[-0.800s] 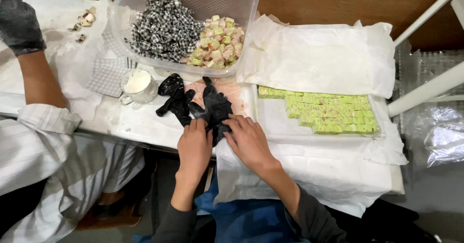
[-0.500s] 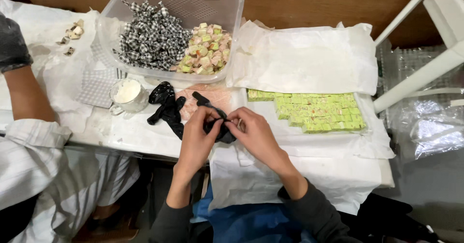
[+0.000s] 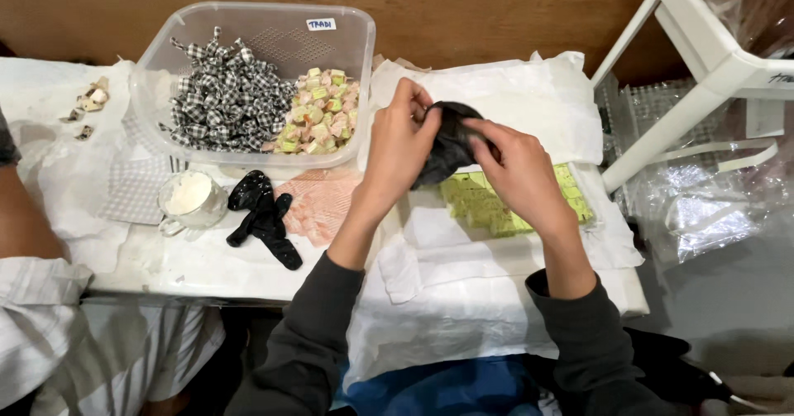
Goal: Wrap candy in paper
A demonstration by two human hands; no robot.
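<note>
Both my hands are raised above the table and grip one black glove [image 3: 447, 141] between them. My left hand [image 3: 397, 147] pinches its left edge; my right hand [image 3: 517, 172] holds its right side. A second black glove [image 3: 263, 216] lies flat on the table to the left, beside a pink sheet [image 3: 324, 205]. Under my hands lies a slab of green cut squares [image 3: 480, 205] on white paper.
A clear plastic tub [image 3: 347, 31] at the back holds several checked-wrapped sweets [image 3: 227, 98] and pale green-and-pink cubes [image 3: 321, 122]. A small cup of white powder [image 3: 190, 197] stands left. Another person's arm [image 3: 25, 217] is at the far left. A white frame [image 3: 703, 69] stands right.
My hands lifted one black glove off the table and moved it up and to the right, over the green slab. The other glove stayed on the table.
</note>
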